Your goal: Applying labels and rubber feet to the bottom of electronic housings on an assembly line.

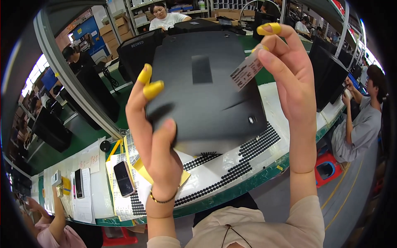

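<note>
A flat black plastic housing (206,99) with rounded corners is raised above the bench, its broad face toward me. My left hand (155,136) grips it by the left edge, thumb on the face; two of its fingertips wear yellow finger cots. A darker rectangle (202,69) marks the upper middle of that face. Near the housing's upper right, my right hand (289,70) pinches a silvery printed label (246,73) by one corner between thumb and finger. The label hangs tilted in front of the housing's right edge. Yellow cots cover fingertips of this hand too.
Rows of small black round pads (223,182) lie on a white sheet along the bench (194,208). To the left are a phone (124,178), a yellow sheet (142,169) and another phone (79,183). Large black boxes stand beyond. Co-workers sit at far side, left and right.
</note>
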Action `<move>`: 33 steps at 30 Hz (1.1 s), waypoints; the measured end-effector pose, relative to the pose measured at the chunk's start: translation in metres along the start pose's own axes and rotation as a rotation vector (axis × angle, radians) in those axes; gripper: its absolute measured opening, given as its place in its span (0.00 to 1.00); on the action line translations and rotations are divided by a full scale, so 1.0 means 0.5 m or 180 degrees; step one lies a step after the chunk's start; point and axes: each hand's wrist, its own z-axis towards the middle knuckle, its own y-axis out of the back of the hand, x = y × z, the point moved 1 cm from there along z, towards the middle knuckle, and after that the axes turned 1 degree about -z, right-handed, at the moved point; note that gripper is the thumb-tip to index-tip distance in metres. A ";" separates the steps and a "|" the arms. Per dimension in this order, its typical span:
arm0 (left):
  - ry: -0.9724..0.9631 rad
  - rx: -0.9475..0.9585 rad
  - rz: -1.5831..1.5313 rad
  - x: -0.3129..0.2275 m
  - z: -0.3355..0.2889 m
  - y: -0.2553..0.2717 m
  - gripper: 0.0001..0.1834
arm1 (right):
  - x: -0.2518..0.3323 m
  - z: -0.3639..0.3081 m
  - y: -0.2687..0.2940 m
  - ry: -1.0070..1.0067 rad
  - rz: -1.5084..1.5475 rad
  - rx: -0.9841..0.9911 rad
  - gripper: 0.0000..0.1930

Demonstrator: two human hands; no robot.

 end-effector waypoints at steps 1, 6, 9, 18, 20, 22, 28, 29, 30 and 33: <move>-0.0072 0.0044 0.0137 -0.004 -0.019 0.007 0.30 | 0.005 0.001 -0.016 -0.0055 -0.0063 -0.0021 0.17; -0.0417 -0.0081 0.0502 -0.041 -0.113 0.056 0.26 | 0.050 0.007 -0.124 -0.0220 -0.0309 -0.0239 0.21; -0.0445 -0.0167 0.0614 -0.058 -0.151 0.041 0.23 | 0.070 -0.011 -0.121 -0.0083 -0.0392 -0.0072 0.23; -0.0560 -0.0087 0.0771 -0.065 -0.161 0.072 0.19 | 0.063 -0.012 -0.134 -0.0056 -0.0738 0.0388 0.24; -0.0554 -0.0171 0.0751 -0.071 -0.174 0.075 0.19 | 0.059 -0.008 -0.150 0.0015 -0.0702 0.0309 0.23; -0.0441 -0.0034 0.0803 -0.078 -0.185 0.081 0.19 | 0.063 -0.005 -0.153 0.0082 -0.0689 0.0402 0.23; -0.0563 0.0468 0.1204 -0.075 -0.191 0.097 0.22 | 0.056 -0.009 -0.157 0.0362 -0.0833 0.0519 0.23; -0.0556 0.0463 0.1200 -0.071 -0.191 0.079 0.22 | 0.056 -0.009 -0.158 0.0389 -0.0913 0.0542 0.23; -0.0545 -0.0332 0.0878 -0.069 -0.192 0.048 0.22 | 0.061 -0.010 -0.167 0.0386 -0.0908 0.0560 0.23; -0.0595 -0.1191 0.0492 -0.064 -0.187 0.009 0.21 | 0.069 -0.015 -0.165 0.0204 -0.0816 0.0359 0.23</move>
